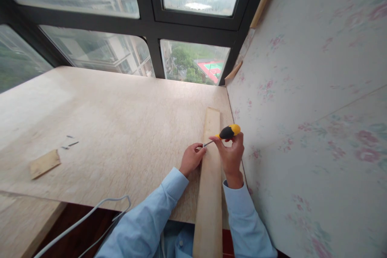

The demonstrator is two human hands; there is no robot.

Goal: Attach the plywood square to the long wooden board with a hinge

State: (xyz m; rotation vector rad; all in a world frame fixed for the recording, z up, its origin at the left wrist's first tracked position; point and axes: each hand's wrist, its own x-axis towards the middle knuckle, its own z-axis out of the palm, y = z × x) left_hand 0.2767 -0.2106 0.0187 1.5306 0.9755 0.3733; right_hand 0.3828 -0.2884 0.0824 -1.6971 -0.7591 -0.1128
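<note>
A long pale wooden board (209, 201) runs lengthwise on the stone-look sill, its near end jutting past the front edge towards me. My right hand (232, 157) grips a yellow and black screwdriver (226, 132) from below, thumb and fingers around the front of the handle and shaft. The shaft slants down to the left, over the board. At its tip, my left hand (192, 159) pinches thumb and forefinger together by the board's left edge. A tiny pale glint shows between those fingertips; what they hold is too small to name.
On the left of the sill (121, 129) lie a small wood offcut (45, 164) and several small dark screw-like pieces (73, 144). A white cable (87, 215) loops over the front edge. Floral wallpaper (302, 129) closes the right side; dark-framed windows (193, 27) stand behind.
</note>
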